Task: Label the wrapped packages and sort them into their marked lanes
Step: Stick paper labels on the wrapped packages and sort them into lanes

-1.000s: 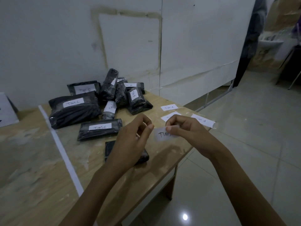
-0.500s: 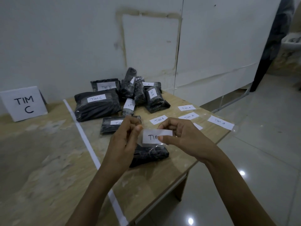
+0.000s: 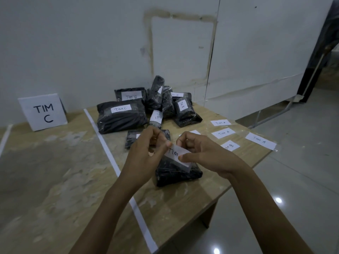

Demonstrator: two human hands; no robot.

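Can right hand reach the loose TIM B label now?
Probably yes: TIM B label lies bare just beside the right hand, though that hand pinches a TIM label it must release first.

A pale wooden bench (image 3: 55,180) is standing against a grey-white wall (image 3: 73,43), its top showing worn, blotchy patches. On the wall a brownish outline (image 3: 150,43) is framing a rectangular patch. To the right a large white panel (image 3: 266,52) is standing along the wall, a ragged line running across its lower part. A thin metal bar (image 3: 271,114), perhaps the panel's support, is slanting down to the glossy tiled floor (image 3: 302,180), which is reflecting two light spots (image 3: 278,200). A dark upright (image 3: 315,57) is rising at the far right.
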